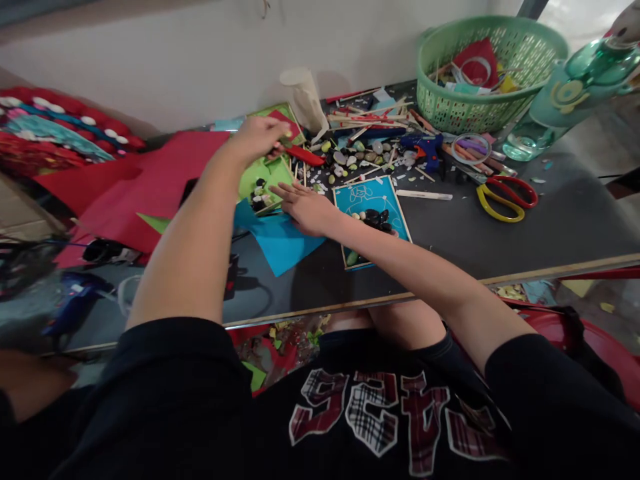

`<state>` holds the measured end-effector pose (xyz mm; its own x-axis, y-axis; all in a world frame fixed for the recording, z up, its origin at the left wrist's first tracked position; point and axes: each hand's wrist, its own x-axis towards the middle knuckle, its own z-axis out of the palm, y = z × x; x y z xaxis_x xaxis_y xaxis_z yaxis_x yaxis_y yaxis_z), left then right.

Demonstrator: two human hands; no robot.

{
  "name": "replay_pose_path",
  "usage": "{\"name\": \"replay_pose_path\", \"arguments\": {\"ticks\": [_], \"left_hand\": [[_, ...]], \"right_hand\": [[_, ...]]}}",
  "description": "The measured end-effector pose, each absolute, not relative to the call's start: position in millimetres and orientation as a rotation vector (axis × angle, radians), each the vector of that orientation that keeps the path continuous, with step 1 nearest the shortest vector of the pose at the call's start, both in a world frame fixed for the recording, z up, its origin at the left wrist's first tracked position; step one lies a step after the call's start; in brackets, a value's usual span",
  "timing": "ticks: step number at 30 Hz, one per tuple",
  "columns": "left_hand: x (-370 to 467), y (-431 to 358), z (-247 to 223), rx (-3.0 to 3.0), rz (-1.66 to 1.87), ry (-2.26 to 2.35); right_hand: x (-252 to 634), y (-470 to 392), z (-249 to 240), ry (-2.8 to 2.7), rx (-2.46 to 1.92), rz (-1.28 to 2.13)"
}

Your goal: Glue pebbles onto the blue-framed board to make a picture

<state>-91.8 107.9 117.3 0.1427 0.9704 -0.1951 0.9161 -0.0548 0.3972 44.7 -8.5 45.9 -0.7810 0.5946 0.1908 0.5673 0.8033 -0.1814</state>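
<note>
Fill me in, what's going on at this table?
A person sits at a cluttered craft table. The left hand holds a red-handled cutter over a green framed card with pebbles on it. The right hand lies flat, fingers spread, beside that card, on blue paper. A blue framed card with dark pebbles lies just right of it.

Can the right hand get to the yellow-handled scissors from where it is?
Probably yes. The right hand rests flat by the green card, and the scissors lie in the open on the dark table with nothing on top.

One head-worn view looks steeply down, close over the worktable.
</note>
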Motion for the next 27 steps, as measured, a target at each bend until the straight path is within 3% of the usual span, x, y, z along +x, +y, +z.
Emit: {"name": "replay_pose_path", "arguments": {"ticks": [8,27], "left_hand": [[34.6,108.1,100.3,2.52,0.068,1.537],[43.6,140.3,78.0,2.534,0.125,1.42]], "right_hand": [[70.0,-28.3,52.1,-2.755,-0.892,0.161],[105.2,-18.1,42.1,-2.611,-0.864,0.151]]}}
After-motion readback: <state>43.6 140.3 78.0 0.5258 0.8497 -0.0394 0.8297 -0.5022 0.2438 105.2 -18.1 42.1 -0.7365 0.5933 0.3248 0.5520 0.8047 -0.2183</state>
